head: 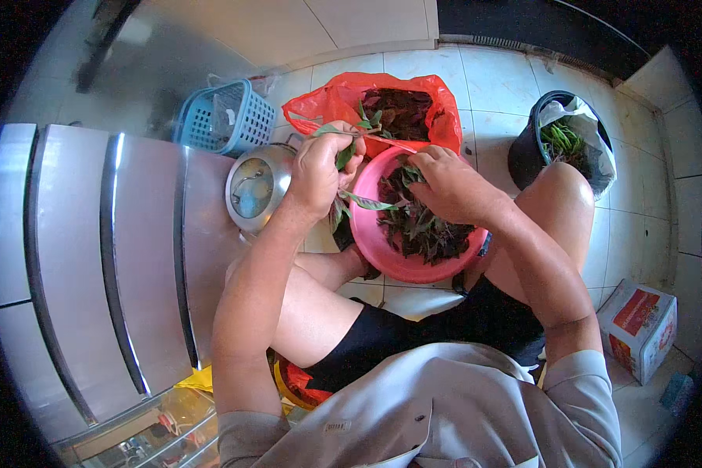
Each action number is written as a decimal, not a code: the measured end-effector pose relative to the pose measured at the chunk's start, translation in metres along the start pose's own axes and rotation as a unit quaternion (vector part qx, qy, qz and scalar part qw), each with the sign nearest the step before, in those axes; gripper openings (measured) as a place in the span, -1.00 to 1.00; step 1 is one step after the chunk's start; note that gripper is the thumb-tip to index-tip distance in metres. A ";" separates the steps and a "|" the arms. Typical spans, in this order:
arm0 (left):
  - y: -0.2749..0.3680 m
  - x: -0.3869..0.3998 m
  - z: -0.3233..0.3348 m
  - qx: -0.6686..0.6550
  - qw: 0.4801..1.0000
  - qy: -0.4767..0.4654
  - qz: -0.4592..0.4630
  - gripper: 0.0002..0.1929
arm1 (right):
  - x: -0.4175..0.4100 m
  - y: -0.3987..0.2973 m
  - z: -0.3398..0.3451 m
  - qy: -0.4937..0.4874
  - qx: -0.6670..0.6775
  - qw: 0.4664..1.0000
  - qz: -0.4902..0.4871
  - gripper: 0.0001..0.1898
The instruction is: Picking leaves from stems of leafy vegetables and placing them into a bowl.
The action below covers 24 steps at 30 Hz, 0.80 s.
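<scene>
My left hand (330, 161) is closed around leafy green stems (370, 203) with a purplish tinge, left of the basin and just in front of the red bag. My right hand (439, 175) is over the far side of a pink plastic basin (370, 248), its fingers bent at the end of a thin reddish stem that stretches across from my left hand. Dark green and purple leaves (424, 231) lie heaped in the basin. Behind it stands an open red plastic bag (447, 126) with more dark plant matter (398, 111) inside.
Left of the basin are a metal pot with a glass lid (257, 187) and a blue plastic basket (254, 120). At the right stands a black bucket (523, 155) with a white liner and green stems. A printed carton (640, 330) sits on the tiled floor, near the right wall.
</scene>
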<state>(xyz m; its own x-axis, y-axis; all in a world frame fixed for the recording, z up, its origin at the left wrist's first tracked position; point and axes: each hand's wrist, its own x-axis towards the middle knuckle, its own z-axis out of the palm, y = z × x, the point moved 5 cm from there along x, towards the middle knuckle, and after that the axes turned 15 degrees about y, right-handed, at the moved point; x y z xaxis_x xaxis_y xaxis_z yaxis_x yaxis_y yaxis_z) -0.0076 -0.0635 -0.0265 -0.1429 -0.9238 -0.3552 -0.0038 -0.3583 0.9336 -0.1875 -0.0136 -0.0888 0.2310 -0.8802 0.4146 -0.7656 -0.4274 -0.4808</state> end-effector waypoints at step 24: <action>-0.002 0.001 0.009 0.134 0.990 0.002 0.036 -0.90 | 0.028 -0.003 -0.039 0.133 0.474 0.799 0.345 -0.80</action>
<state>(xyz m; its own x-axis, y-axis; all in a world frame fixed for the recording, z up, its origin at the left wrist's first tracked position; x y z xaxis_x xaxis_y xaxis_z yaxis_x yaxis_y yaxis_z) -0.0162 -0.0627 -0.0283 -0.1491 -0.9462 -0.2872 -0.2562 -0.2435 0.9354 -0.2022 -0.0292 -0.0454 -0.2818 -0.9528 -0.1130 0.1714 0.0659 -0.9830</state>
